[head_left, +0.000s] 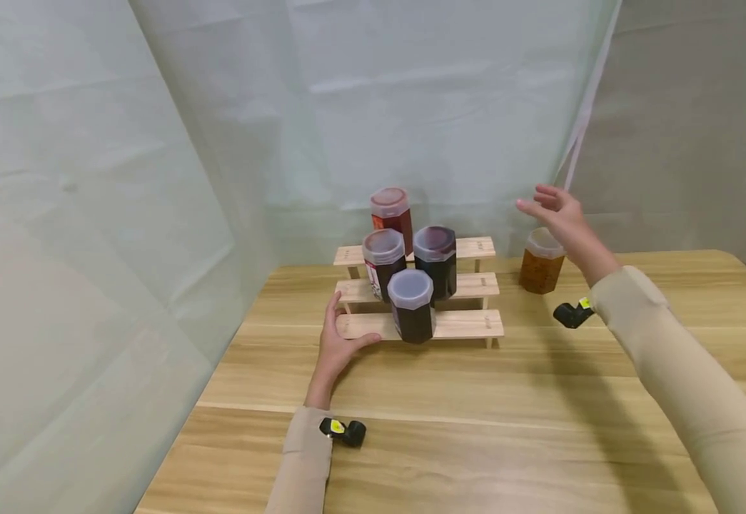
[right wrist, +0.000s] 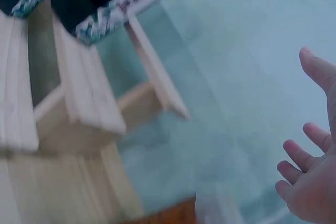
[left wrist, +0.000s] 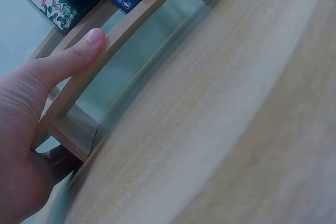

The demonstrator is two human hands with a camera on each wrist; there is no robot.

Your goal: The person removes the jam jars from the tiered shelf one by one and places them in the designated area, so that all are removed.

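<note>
Dark-filled jars (head_left: 410,303) on wooden rack (head_left: 462,325)

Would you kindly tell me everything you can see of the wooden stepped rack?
The rack is a small stair of three pale, unfinished wooden planks on short legs, standing on the table near the back curtain. Four dark jars with translucent lids sit on it: one on the bottom step, two on the middle, one on top. The left hand holds the bottom plank's left end, thumb along its front edge. The right hand is raised clear of it.
</note>
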